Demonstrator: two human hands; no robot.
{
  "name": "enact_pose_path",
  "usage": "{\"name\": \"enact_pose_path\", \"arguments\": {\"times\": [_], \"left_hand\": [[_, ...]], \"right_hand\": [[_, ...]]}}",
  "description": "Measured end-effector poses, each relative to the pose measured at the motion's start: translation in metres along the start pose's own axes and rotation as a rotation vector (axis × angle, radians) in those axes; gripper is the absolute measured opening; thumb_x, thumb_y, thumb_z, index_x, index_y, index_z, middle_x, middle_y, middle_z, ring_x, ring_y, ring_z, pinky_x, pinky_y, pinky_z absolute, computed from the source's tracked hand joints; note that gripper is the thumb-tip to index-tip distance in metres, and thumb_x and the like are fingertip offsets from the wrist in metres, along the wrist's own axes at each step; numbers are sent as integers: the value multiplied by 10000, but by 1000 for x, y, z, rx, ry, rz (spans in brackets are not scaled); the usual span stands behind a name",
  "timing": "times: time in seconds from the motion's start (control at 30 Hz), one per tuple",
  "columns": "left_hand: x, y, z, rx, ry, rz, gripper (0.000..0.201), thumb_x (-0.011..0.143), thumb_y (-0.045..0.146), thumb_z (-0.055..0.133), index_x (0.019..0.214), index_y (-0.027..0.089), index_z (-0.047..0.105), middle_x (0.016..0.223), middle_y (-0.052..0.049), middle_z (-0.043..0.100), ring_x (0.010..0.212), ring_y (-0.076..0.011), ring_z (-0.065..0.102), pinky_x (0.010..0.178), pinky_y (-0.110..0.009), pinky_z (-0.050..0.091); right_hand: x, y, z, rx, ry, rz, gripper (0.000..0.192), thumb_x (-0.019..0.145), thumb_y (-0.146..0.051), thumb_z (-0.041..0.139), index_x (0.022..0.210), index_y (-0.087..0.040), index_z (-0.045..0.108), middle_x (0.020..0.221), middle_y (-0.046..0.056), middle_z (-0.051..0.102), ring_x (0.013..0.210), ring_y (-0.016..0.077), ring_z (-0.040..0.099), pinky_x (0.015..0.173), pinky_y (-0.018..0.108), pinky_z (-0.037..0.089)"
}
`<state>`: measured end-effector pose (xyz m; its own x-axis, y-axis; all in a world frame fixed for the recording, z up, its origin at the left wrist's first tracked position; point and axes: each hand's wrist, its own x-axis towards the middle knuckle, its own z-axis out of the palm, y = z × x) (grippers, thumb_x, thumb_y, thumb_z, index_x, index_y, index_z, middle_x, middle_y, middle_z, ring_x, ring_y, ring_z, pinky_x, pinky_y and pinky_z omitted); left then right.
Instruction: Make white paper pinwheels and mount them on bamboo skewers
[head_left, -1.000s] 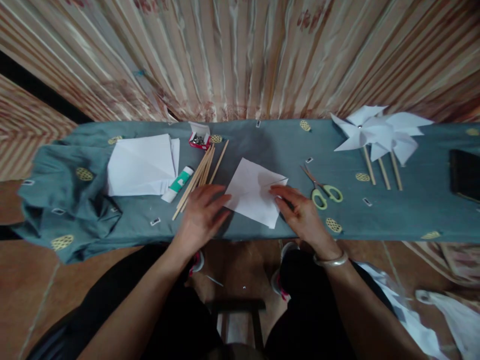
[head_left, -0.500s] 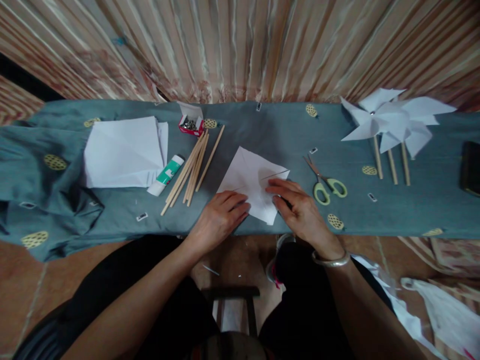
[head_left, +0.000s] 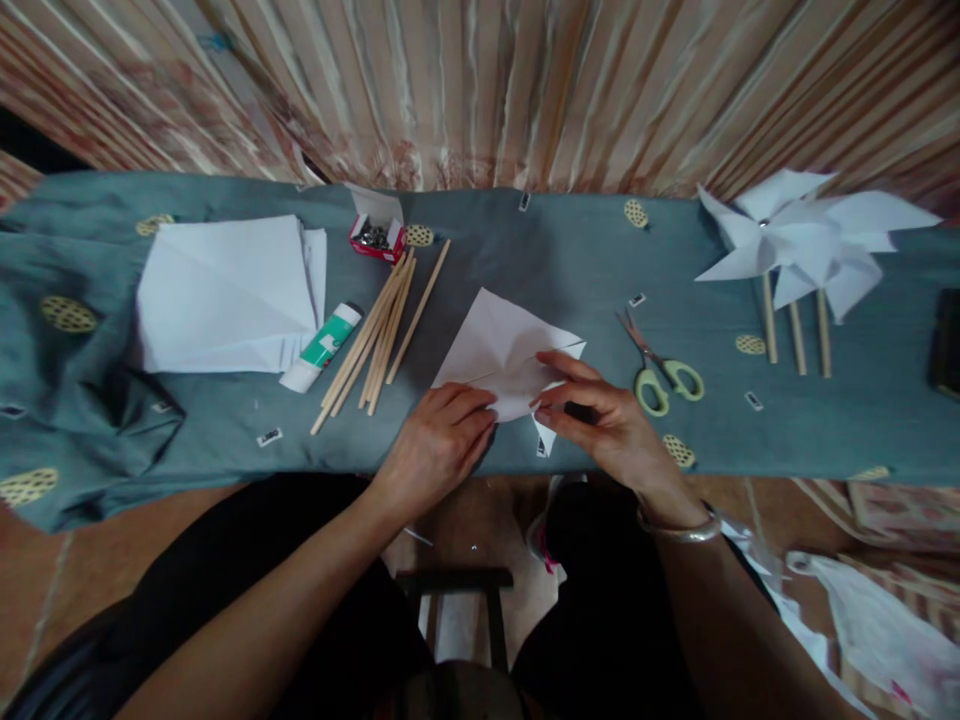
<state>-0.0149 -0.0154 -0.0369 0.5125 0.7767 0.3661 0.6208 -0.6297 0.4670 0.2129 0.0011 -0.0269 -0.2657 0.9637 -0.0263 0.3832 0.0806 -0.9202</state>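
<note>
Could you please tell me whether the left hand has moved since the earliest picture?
Yes: the left hand has moved right, away from the wooden sticks and farther over the paper sheet.

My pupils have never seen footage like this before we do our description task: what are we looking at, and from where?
There is no machine here, just a person's two bare hands. The camera is worn on the head, looking forward and down. On a patterned cloth lie, from the person's left to right, a paper stack, a white-and-green tube, thin sticks near a red open box, green-handled scissors and paper pinwheels. In the middle, the left hand rests on a white sheet, while the right hand pinches part of it.
</note>
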Motion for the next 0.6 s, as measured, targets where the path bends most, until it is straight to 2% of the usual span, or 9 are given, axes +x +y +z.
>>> {"name": "enact_pose_path", "arguments": {"times": [0.2,0.33,0.5,0.6], "left_hand": [[-1,1,1,-14,0,-13,170,923,162,544,992,135,697,1067,-108,718,976,-238,621,837,-414,548],[0,1,0,-25,-7,-24,171,924,159,541,992,131,696,1068,-107,720,976,-237,617,846,-413,542],[2,3,-1,-33,-3,-34,176,926,154,531,988,122,693,1058,-107,720,962,-233,617,840,-405,541],[2,3,-1,-32,0,-35,168,919,147,539,982,110,690,1048,-109,721,958,-237,618,833,-405,542]], "right_hand": [[6,-6,10,-46,79,6,63,820,-239,689,829,-287,728,1365,10,594,1313,253,508,1146,493,350],[7,-10,9,-62,56,16,121,829,-205,662,901,-281,724,1415,15,553,1343,255,482,1158,494,324],[6,-10,2,-56,34,14,143,847,-204,633,891,-303,727,1438,-9,530,1369,251,452,1166,502,304],[5,-11,-1,-63,22,1,145,820,-220,683,920,-315,727,1474,-20,491,1403,258,404,1183,514,272]]}}
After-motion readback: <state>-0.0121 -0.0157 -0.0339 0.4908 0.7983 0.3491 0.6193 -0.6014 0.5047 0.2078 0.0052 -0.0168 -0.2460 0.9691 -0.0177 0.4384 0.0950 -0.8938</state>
